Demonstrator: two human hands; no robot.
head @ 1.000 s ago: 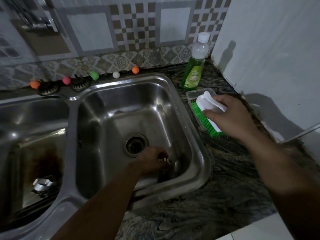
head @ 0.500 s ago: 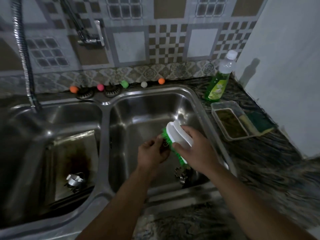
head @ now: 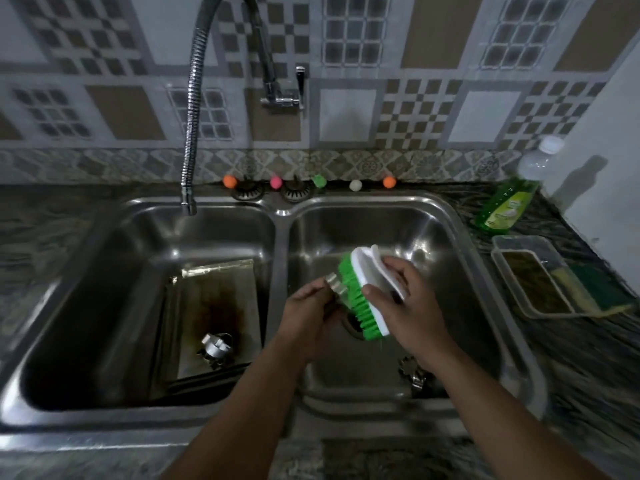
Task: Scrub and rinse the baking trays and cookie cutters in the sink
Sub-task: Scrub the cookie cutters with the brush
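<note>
Over the right sink basin [head: 460,244] my left hand [head: 308,317] pinches a small metal cookie cutter [head: 333,284]. My right hand [head: 412,310] grips a white scrub brush [head: 367,289] whose green bristles press against that cutter. A stained baking tray [head: 214,306] lies in the left basin [head: 104,271] with a metal cutter [head: 216,344] on it. Another cutter [head: 412,370] lies on the right basin floor, partly hidden by my right forearm.
A flexible faucet hose [head: 189,133] hangs over the left basin. Small coloured balls [head: 275,182] line the sink's back rim. On the right counter stand a green dish soap bottle [head: 505,209] and a clear container [head: 533,278] with a sponge [head: 595,292].
My right hand carried the brush from the clear container to the sink. My left hand lifted a cutter from the basin floor, and brush and cutter now meet; the view has tilted up.
</note>
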